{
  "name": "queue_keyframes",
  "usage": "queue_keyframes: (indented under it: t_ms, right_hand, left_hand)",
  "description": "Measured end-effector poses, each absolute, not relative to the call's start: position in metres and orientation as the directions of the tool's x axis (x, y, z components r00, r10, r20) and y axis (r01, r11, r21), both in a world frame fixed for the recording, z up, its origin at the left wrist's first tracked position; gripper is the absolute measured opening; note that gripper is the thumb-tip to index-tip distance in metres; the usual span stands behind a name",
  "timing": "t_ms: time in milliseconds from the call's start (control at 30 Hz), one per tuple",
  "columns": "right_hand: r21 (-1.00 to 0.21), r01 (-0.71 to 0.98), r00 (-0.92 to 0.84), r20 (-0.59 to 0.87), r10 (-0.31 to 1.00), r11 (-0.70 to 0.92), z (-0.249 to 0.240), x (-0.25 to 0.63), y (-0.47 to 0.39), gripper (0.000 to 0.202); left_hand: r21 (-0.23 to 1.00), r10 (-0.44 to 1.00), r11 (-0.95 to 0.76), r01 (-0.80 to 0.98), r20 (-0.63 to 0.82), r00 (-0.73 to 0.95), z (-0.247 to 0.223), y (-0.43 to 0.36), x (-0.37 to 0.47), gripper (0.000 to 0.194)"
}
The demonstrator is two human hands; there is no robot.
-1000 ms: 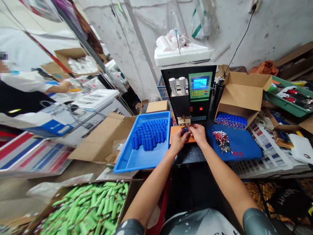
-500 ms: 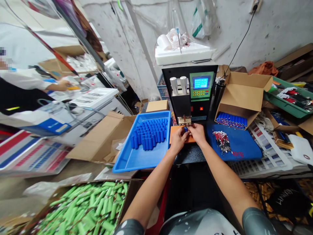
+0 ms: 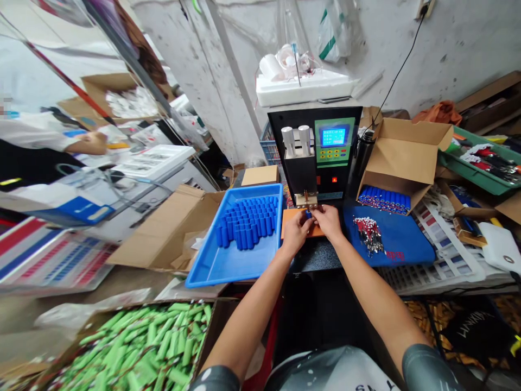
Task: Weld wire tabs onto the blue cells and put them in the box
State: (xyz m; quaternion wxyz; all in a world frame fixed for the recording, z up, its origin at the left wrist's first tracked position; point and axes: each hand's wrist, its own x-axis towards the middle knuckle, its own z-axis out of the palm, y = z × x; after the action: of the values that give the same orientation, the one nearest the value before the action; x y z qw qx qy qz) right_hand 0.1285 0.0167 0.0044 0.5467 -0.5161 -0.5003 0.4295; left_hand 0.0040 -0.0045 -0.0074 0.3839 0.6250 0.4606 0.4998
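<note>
My left hand (image 3: 296, 230) is closed on a small blue cylindrical battery cell (image 3: 308, 214) under the electrode tips of a black spot welder (image 3: 299, 176). From the other side, my right hand (image 3: 327, 221) pinches close to the top of the same cell. What lies between its fingertips is too small and covered to tell. Beneath both hands is an orange block (image 3: 288, 222). A blue tray (image 3: 203, 271) on the left carries many upright blue cells (image 3: 246, 222). To the right, a bundle of thin red and black wire leads (image 3: 369, 233) rests on a blue mat (image 3: 407, 239).
An open cardboard box (image 3: 407, 149) with stacked blue cells stands right of the welder. Low at the left, a carton holds green battery packs (image 3: 150, 347). A green bin (image 3: 480, 171) sits far right. Another person's arm (image 3: 83, 144) is at a left-hand bench.
Both hands stay at the cell beneath the welder tips, with hardly any movement. The camera view has shifted slightly. The other person's arm at the left has moved a little.
</note>
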Motion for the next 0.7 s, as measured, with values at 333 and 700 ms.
queue_keyframes:
  t_ms: [333, 700]
  right_hand:
    - [-0.995, 0.022, 0.115, 0.098, 0.989, 0.096, 0.007, 0.128, 0.015, 0.028]
    - [-0.996, -0.086, 0.03, 0.013, 0.999, 0.016, 0.015, 0.144, -0.008, 0.033]
  left_hand:
    - [0.92, 0.958, -0.288, 0.264, 0.276, 0.084, -0.009, -0.004, 0.002, 0.029]
    - [0.925, 0.955, -0.295, 0.24, 0.283, 0.084, -0.011, -0.004, 0.003, 0.025]
